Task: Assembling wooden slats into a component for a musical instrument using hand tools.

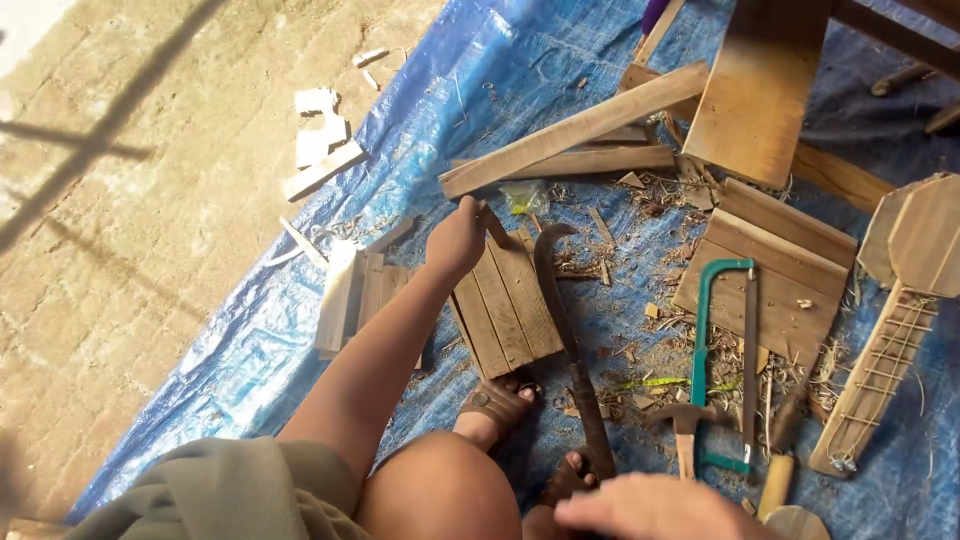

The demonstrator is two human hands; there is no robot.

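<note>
No real containers here, just a blue tarp (520, 60) spread over the ground, carrying loose wood, shavings and tools. Left hand (456, 240) is stretched out forward, fingers curled down over the far edge of a small slatted wood panel (505, 305), gripping or pressing its top corner; exact grip is hard to tell since the back of the hand hides the fingertips. The panel lies flat on the tarp, just ahead of the person's sandalled foot (492, 410). Right hand (655, 508) sits low and near, close to the knee, fingers loosely spread, blurred, holding nothing that I can see. A curved blade with dark handle (565, 320) lies just right of the panel, its handle end running down toward the right hand. Further right of that hand: a hammer (684, 425), a green-framed hacksaw (725, 350), a wooden-handled tool (775, 485). Beyond the left hand, long planks (575, 130) lie crossed. Left of the left hand, a pale wood block (338, 295) and white scraps (320, 140) on bare ground. Far right, a wooden guitar-shaped piece (895, 330).
</note>
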